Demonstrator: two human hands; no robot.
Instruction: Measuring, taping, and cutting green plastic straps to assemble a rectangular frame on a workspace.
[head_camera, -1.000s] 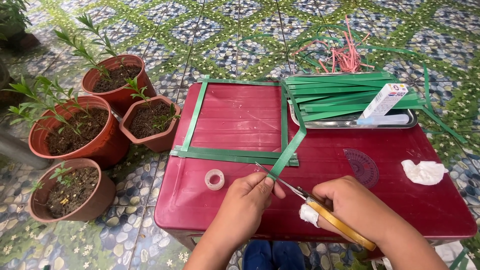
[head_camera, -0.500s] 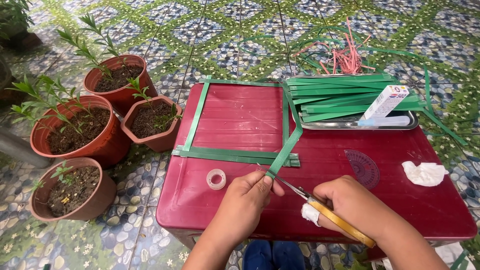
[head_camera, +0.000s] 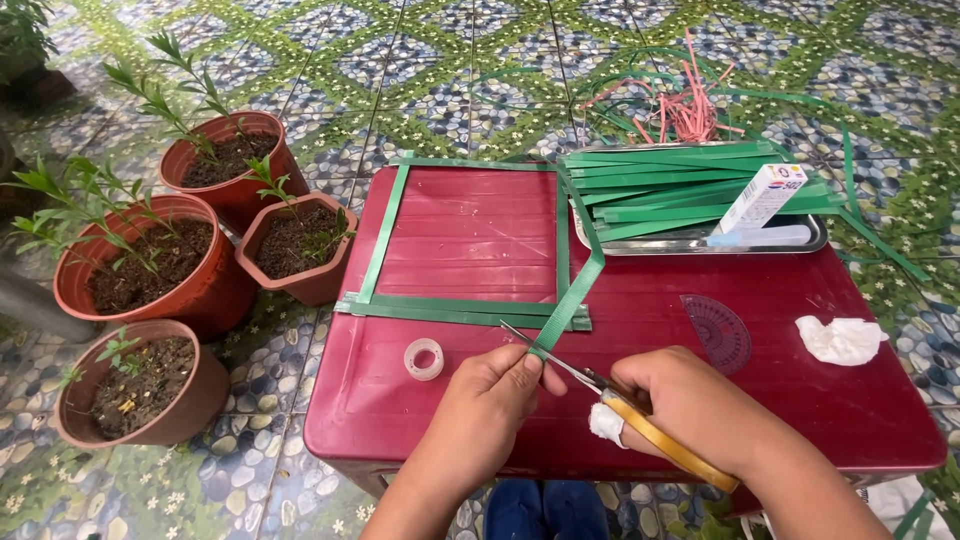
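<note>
A frame of green plastic strips (head_camera: 455, 308) lies flat on a dark red plastic table (head_camera: 860, 420). One long green strip (head_camera: 580, 285) bends from the frame's top right corner down toward me. My left hand (head_camera: 490, 410) pinches its near end. My right hand (head_camera: 700, 405) holds yellow-handled scissors (head_camera: 620, 400) and a bit of white tissue; the blades sit at the strip's end beside my left thumb. A small roll of clear tape (head_camera: 424, 358) lies just left of my left hand.
A metal tray (head_camera: 800, 243) at the back holds a stack of green strips, a small box and a tube. A transparent protractor (head_camera: 718, 330) and crumpled tissue (head_camera: 842, 340) lie at right. Several clay pots (head_camera: 300, 255) with plants stand left of the table. Pink strips (head_camera: 685, 110) lie on the tiled floor.
Both hands stay at the strip's near end with the scissors against it; only slight shifts of the hands and the view.
</note>
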